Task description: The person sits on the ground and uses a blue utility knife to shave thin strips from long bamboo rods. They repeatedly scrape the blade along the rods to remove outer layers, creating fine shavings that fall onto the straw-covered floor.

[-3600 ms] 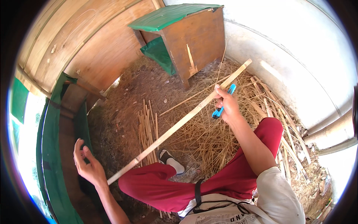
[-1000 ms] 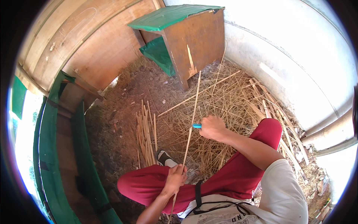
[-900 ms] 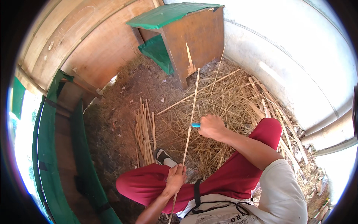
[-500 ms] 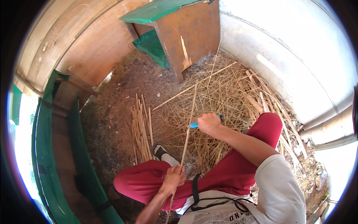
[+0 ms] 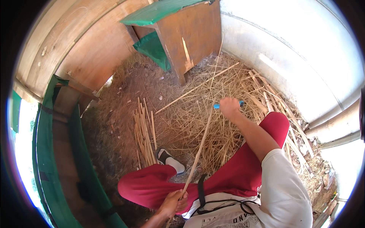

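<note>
My left hand [image 5: 173,203] is closed round the lower part of a long, thin bamboo strip [image 5: 197,156], close to my lap. The strip slants up and away to the right, over my legs and the shavings. Out at the far end, my right hand [image 5: 230,108] grips a slim blue cutter-like tool [image 5: 217,106]. Its left end meets or lies right against the strip; a blade cannot be made out. The tool's other end pokes out on the right of the fist.
Thin shavings [image 5: 220,133] heap up in front of me. A bundle of split strips [image 5: 142,133] lies left of my foot, with more slats [image 5: 273,95] along the right wall. A wooden cabinet [image 5: 194,36] with green covering stands ahead; a green-draped wooden frame [image 5: 61,152] is at left.
My right hand has moved with the blue tool up and right along the strip, away from me. The left hand is lower and nearer my body, and the strip leans further right.
</note>
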Tool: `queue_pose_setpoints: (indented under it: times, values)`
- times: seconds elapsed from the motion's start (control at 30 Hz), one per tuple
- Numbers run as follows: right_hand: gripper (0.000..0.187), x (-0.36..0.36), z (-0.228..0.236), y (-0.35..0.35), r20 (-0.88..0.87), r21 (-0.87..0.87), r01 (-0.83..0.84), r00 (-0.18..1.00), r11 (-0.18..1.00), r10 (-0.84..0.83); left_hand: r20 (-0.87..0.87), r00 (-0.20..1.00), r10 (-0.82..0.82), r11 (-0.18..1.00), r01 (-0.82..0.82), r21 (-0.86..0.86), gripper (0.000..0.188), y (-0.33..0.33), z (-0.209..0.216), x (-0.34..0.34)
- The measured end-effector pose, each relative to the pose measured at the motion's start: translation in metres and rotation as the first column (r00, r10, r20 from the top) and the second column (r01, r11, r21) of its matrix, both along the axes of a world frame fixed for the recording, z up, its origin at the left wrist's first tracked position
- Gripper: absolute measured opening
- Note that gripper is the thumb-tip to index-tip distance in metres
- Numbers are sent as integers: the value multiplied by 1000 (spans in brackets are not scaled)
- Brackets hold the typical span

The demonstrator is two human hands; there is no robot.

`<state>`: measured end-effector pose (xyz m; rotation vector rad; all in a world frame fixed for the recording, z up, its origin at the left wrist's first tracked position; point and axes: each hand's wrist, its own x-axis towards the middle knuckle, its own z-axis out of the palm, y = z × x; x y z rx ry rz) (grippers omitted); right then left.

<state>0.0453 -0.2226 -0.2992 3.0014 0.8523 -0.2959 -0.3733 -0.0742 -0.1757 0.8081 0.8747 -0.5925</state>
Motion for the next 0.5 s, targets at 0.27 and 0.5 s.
queue_pose_setpoints:
  times: [0.27, 0.5]
  values:
    - [13, 26, -10, -19, 40, 139, 253, 964, 957, -261, -106, 993, 44, 997, -38, 63, 33, 4, 2, -49]
    - [18, -47, 51, 43, -267, 254, 2, 961, 967, 67, 80, 992, 96, 972, -111, 209, 50, 17, -38, 8]
